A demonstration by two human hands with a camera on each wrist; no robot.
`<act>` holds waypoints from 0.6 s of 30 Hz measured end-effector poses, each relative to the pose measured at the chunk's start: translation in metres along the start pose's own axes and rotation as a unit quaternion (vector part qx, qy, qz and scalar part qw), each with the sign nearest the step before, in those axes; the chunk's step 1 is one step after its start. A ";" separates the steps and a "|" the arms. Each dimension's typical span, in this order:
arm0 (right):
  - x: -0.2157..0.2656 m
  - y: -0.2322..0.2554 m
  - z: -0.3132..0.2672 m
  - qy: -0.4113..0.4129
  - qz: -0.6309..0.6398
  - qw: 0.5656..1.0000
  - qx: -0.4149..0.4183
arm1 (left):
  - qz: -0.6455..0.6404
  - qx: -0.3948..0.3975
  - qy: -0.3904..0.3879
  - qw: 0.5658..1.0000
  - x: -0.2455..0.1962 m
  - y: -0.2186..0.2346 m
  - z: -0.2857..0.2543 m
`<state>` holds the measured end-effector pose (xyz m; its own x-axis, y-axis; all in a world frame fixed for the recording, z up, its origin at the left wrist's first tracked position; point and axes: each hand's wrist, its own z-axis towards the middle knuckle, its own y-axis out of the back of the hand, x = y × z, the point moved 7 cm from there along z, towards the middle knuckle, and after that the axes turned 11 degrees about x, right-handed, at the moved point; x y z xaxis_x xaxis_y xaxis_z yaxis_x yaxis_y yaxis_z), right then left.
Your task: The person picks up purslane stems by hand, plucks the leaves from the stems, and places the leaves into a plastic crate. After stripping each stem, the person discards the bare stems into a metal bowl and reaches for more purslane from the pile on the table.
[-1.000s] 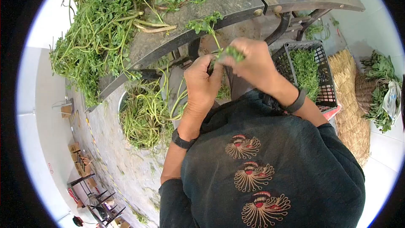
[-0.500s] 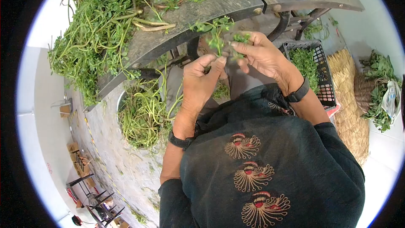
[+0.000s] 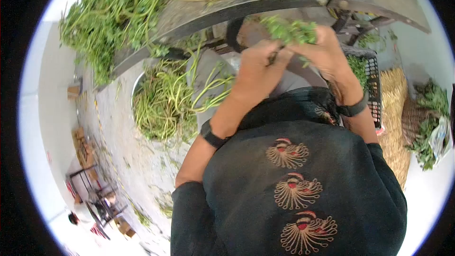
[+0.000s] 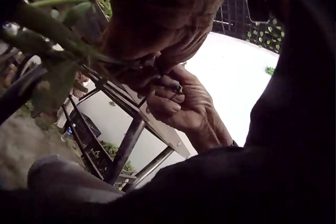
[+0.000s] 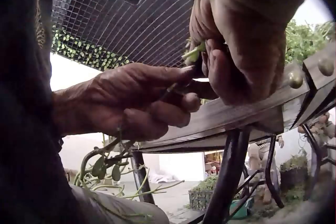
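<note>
In the head view my left hand (image 3: 260,71) and right hand (image 3: 327,54) meet in front of the table edge. A tuft of leafy green sprigs (image 3: 286,31) stands above their fingers. My right hand (image 5: 241,29) grips the tuft with curled fingers; only a short pale-green stem end (image 5: 194,53) shows there in the right wrist view. Thumb against fingers, my left hand (image 5: 126,100) pinches a thin dark stem just beside it. Against the light in the left wrist view, the fingers of both hands overlap and hide most of the stem.
A heap of greens (image 3: 118,14) covers the left part of the curved table (image 3: 256,0). Below it, a basin (image 3: 136,87) holds bare stems (image 3: 161,104), some draped over the knee. At right stand a black crate (image 3: 374,85) of greens, a straw mat (image 3: 393,128) and a woven basket (image 3: 414,114).
The hands were together, then drew apart with a sprig in each, and now meet again. The tuft at the right fingers looks fuller. The head view has shifted, moving the hands rightward in it.
</note>
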<state>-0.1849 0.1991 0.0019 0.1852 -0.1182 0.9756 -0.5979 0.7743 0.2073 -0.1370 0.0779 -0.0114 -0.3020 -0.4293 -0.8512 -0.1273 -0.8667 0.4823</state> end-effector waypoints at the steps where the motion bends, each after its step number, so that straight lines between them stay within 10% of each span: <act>1: -0.002 0.000 0.000 0.004 0.003 1.000 0.014 | -0.015 -0.001 -0.045 0.999 -0.006 -0.002 0.003; 3: -0.022 0.005 -0.008 -0.099 0.172 0.980 -0.013 | -0.050 -0.004 -0.017 0.999 -0.006 -0.008 0.001; 11: -0.037 0.005 -0.028 -0.058 0.248 0.967 0.006 | -0.068 0.036 0.004 0.997 -0.004 -0.022 -0.002; 14: -0.001 0.006 -0.043 0.102 -0.127 0.986 -0.044 | -0.080 0.019 0.007 0.997 0.003 -0.022 0.001; 17: 0.019 0.002 -0.072 0.101 0.184 0.977 -0.032 | -0.103 0.021 0.096 0.990 0.028 -0.030 -0.004; 18: 0.017 0.002 -0.054 0.157 0.321 0.925 0.132 | -0.103 0.025 0.095 0.990 0.028 -0.033 -0.004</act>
<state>-0.1411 0.2317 0.0146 -0.0814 0.5307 0.8436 -0.8250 0.4391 -0.3558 -0.1377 0.0936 -0.0523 -0.0817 -0.2889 -0.9539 -0.2149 -0.9294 0.3000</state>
